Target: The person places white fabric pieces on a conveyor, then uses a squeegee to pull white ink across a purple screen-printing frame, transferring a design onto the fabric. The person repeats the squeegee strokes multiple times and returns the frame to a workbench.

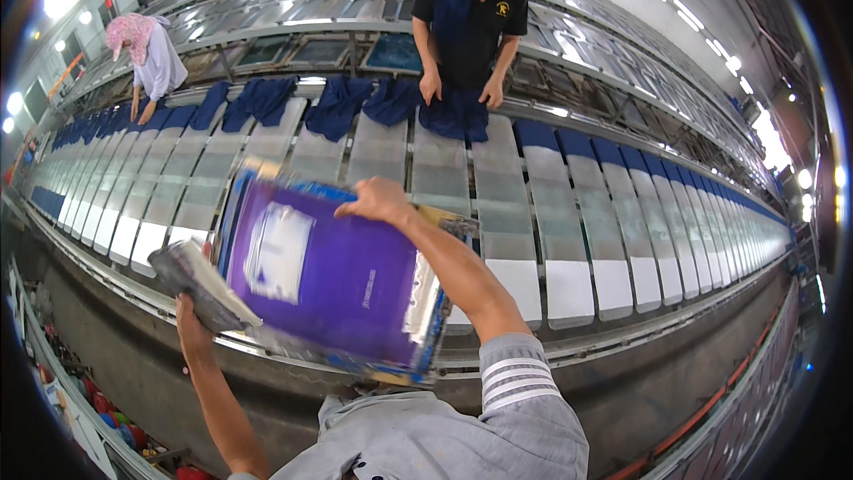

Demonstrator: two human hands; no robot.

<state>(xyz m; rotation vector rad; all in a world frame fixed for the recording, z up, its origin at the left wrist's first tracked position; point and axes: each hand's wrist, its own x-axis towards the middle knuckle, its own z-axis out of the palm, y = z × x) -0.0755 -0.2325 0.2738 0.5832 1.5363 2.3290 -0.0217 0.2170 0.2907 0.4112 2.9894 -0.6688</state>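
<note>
A screen-printing frame (pixel 342 267) with purple mesh, white ink patches and blue taped edges is tilted in front of me, above the near side of the long print table. My right hand (pixel 380 202) is closed on its far edge, the arm reaching across the frame's right side. In my left hand (pixel 190 320) is a broad grey squeegee (pixel 203 284), its face smeared with ink, held at the frame's left edge. The fingers of that hand are partly hidden behind the squeegee. Both frame and squeegee look blurred by motion.
Long narrow print boards (pixel 560 240) run left to right in a row. Dark blue fabric pieces (pixel 338 107) lie on their far ends. Across the table one person (pixel 471 27) handles fabric; another person (pixel 155 58) bends over boards at far left. A metal rail (pixel 622 338) edges the near side.
</note>
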